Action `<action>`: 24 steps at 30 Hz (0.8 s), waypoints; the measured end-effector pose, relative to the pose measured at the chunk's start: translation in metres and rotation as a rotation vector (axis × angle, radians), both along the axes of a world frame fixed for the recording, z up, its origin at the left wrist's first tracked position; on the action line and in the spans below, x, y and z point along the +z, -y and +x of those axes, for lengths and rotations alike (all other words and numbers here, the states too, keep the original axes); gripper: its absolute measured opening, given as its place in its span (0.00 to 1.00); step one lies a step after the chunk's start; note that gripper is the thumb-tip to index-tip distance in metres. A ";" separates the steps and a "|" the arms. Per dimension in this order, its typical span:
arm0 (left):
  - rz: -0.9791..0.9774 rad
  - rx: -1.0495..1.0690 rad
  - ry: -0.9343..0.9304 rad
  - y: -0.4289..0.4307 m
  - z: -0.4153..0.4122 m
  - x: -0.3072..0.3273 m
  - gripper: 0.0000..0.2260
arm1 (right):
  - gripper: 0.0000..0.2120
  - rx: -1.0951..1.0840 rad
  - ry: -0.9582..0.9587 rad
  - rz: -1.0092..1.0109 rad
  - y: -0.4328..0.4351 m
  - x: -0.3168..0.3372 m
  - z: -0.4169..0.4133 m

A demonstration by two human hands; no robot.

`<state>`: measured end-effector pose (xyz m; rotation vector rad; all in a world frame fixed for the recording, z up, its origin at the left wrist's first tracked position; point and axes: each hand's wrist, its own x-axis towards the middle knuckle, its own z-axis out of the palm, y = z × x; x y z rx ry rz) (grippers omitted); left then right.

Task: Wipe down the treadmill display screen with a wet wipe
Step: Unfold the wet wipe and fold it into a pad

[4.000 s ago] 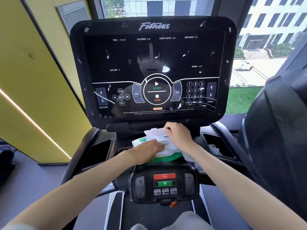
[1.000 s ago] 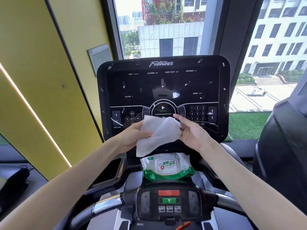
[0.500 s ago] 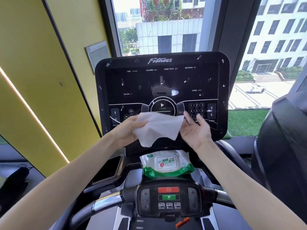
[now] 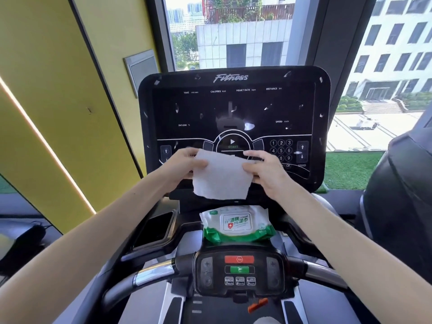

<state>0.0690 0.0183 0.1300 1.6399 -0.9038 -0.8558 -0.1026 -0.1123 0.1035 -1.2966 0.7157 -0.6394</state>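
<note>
Now both hands, left (image 4: 184,166) and right (image 4: 266,170), pinch the wet wipe (image 4: 221,176) spread between them.

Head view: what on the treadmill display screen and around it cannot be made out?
Head view: lower middle controls of the display screen, hidden behind the wet wipe, left hand and right hand.
Head view: small print on the wipes pack, too small to read.

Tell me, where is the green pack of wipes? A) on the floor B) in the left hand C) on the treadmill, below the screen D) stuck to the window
C: the pack of wipes lies on the treadmill below the display screen, while the left hand and right hand hold one wet wipe between them.
</note>
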 end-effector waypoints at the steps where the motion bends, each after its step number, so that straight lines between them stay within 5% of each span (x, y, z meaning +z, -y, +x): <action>1: -0.014 0.062 0.008 0.001 0.001 0.002 0.17 | 0.19 0.027 -0.038 -0.077 0.001 0.005 0.000; 4: -0.062 0.126 0.073 0.003 0.007 0.007 0.29 | 0.18 0.062 -0.195 -0.322 0.005 0.016 0.004; 9: -0.126 0.132 0.359 0.001 0.010 0.015 0.06 | 0.13 -0.032 -0.329 -0.547 0.007 0.037 0.011; 16: -0.170 0.164 0.576 -0.002 0.020 0.027 0.04 | 0.04 -0.058 -0.373 -0.781 0.008 0.052 0.017; 24: 0.015 0.111 0.442 -0.003 0.030 0.034 0.10 | 0.04 -0.005 -0.248 -0.678 0.014 0.058 0.023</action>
